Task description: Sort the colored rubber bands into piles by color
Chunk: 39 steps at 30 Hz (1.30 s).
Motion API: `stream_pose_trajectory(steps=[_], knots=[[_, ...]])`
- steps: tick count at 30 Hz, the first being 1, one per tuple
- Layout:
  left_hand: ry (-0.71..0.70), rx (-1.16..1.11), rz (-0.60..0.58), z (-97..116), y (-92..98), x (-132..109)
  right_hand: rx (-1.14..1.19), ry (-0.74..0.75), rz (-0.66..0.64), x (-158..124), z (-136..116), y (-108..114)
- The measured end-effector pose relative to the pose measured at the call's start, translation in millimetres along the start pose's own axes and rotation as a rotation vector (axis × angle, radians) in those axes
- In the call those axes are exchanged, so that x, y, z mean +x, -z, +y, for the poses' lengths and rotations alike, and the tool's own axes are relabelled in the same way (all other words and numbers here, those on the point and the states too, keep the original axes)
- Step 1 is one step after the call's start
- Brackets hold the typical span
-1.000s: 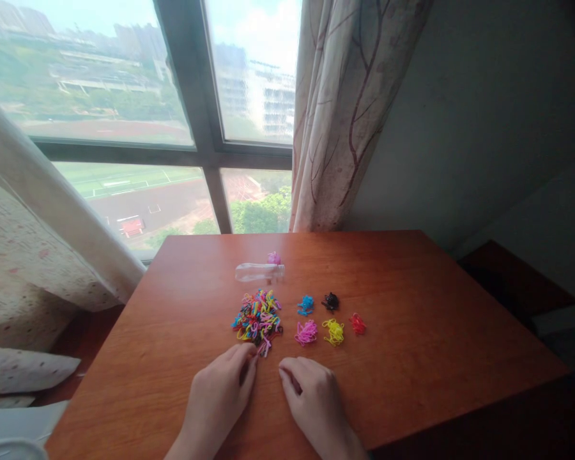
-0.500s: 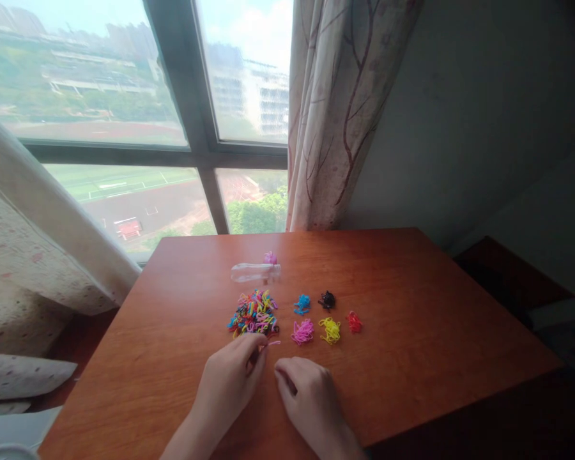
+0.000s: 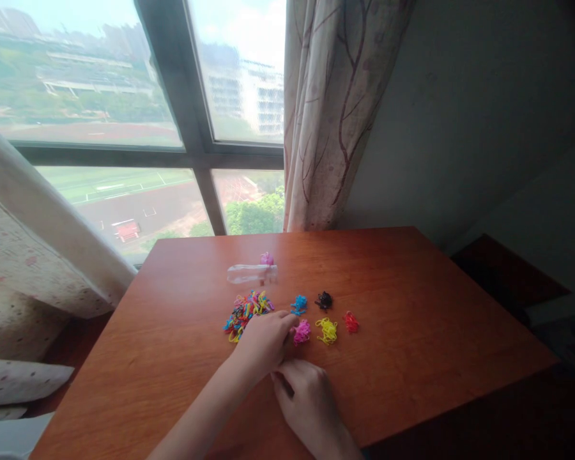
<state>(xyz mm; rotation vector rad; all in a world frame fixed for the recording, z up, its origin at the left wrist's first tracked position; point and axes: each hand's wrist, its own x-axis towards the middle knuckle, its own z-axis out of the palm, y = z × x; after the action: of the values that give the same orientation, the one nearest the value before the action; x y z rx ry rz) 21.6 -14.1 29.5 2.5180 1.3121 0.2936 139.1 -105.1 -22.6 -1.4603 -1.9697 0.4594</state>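
My left hand (image 3: 266, 335) reaches across to the pile of pink rubber bands (image 3: 302, 331), its fingers closed at that pile's left edge. What the fingertips hold, if anything, is hidden. Behind this hand lies a larger heap of mixed-colour rubber bands (image 3: 246, 312), partly covered by it. My right hand (image 3: 304, 393) rests on the table just below, fingers curled in and thumb against them; whatever may be inside cannot be made out. Small sorted piles lie farther right: blue bands (image 3: 299, 305), black bands (image 3: 324, 300), yellow bands (image 3: 327, 331) and red bands (image 3: 351, 322).
A clear plastic bottle (image 3: 246, 274) lies on its side behind the heap, with a pink-purple object (image 3: 267, 258) behind it. The brown wooden table (image 3: 393, 358) stands against a window (image 3: 196, 156) with curtains (image 3: 321, 128) and a wall at the right.
My left hand has moved right, from the mixed heap, where a pink band showed at its fingertips, to the pink pile. My right hand has stayed about where it was.
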Motion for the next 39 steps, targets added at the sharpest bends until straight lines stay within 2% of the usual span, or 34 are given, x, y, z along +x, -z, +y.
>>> stream_pose_trajectory(steps=[4,9,14,17,22,28,34,39], knots=[[0.064,0.003,0.049,-3,4.7,-8,0.02,-0.004,-0.014,1,-1,2],[0.13,-0.056,0.178,-19,8.7,-42,-0.015,-0.014,-0.055,2,-4,4],[0.168,-0.189,0.362,-41,-3.2,-82,-0.088,-0.071,-0.077,4,-9,4],[0.189,-0.218,0.429,-46,-10.9,-96,-0.126,-0.106,-0.055,8,-15,0],[0.202,-0.206,0.43,-46,-16.1,-100,-0.173,-0.115,0.003,17,-26,-11],[0.175,-0.15,0.348,-42,-16.8,-101,-0.181,-0.111,0.042,24,-27,-19],[0.177,-0.134,0.316,-41,-17.2,-102,-0.052,-0.118,0.031,22,-23,-16],[0.201,-0.174,0.369,-42,-20.9,-102,0.045,-0.037,0.039,19,-24,-14]])
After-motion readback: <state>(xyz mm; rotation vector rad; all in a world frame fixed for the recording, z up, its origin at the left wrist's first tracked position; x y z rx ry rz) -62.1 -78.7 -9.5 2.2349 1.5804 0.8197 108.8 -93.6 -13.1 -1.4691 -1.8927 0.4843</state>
